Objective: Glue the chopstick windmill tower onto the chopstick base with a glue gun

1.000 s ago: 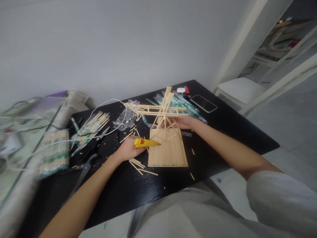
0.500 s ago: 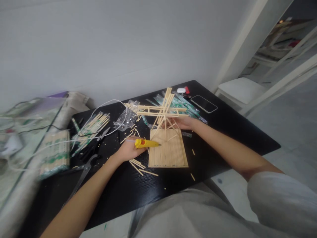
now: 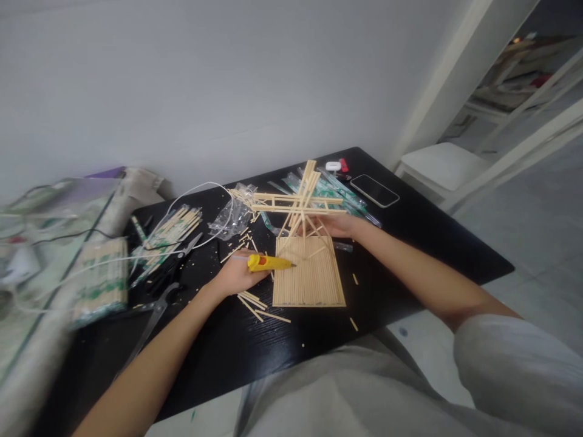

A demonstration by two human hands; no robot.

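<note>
A windmill-like model of wooden sticks (image 3: 298, 206) stands on a flat square base of sticks (image 3: 308, 276) on the black table (image 3: 410, 243). My left hand (image 3: 234, 274) is closed around a yellow glue gun (image 3: 268, 262), its nozzle pointing right at the foot of the model. My right hand (image 3: 339, 226) grips the model's frame from the far right side, behind the upright sticks.
Loose stick offcuts (image 3: 257, 303) lie below my left hand. Black scissors (image 3: 170, 270), packs of chopsticks (image 3: 175, 227), a white cable (image 3: 200, 194) and plastic wrappers (image 3: 232, 215) crowd the left. A phone (image 3: 374, 189) lies at the back right. A white chair (image 3: 437, 164) stands beyond the table.
</note>
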